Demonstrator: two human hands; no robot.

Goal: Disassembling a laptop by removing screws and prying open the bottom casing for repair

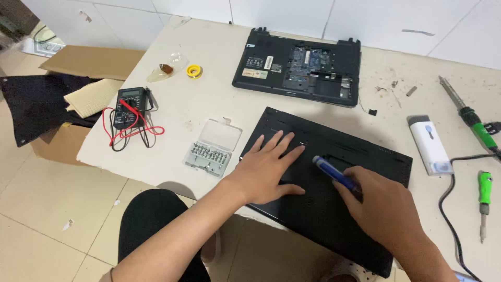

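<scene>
The black laptop base (334, 193) lies bottom-up at the near edge of the pale surface (209, 99), at about 5 o'clock from the surface's middle, and its underside looks whole, with no cover lifted off that can be seen. The left hand (266, 169) lies flat on it, fingers spread, its grip open and holding nothing, only pressing the case down. The right hand (383, 209) has its grip closed round a blue-handled screwdriver (336, 176), whose far end points toward 10 o'clock into a recess of the case; whether the tip sits in a screw cannot be told. No loose screws show beside the case, so the work on this unit seems to be early, with the opening up left to do. At 12 o'clock a second laptop base (297, 68) lies with its circuit board bared, which looks further along. At 9 o'clock the bit set (209, 154) stands with its clear lid back, and a multimeter (129, 107) with red and black leads lies beyond it.
</scene>
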